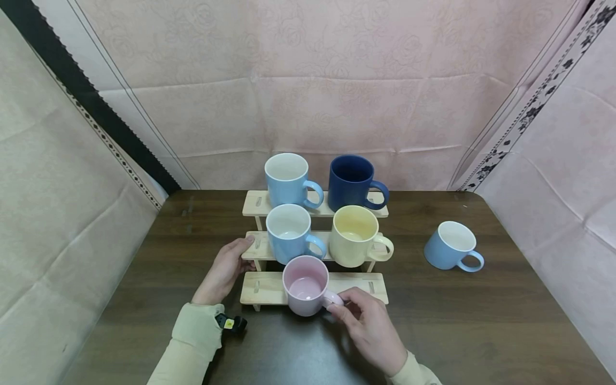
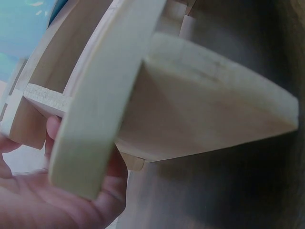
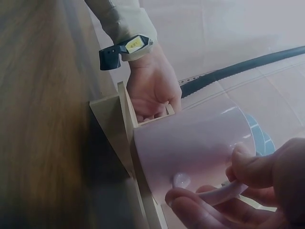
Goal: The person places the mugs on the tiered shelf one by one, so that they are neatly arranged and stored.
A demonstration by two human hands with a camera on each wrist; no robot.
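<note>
Right hand [image 1: 372, 326] pinches pink mug [image 1: 306, 284] handle on rack [image 1: 269, 289]; left hand [image 1: 225, 270] grips rack; blue mug [image 1: 452, 246] remains on tabletop [image 1: 481, 315].

Left hand [image 1: 225, 270] lies forward, fingers curled; right hand [image 1: 371, 326] pinches.

**3 views, 1 wooden rack**

The head camera looks forward and down over the desk [image 1: 433, 321] from above. The left wrist camera sits tight against the wooden rack [image 2: 190, 109]. The right wrist camera looks leftward, close along the rack's front, sharing the rack with both.
</note>
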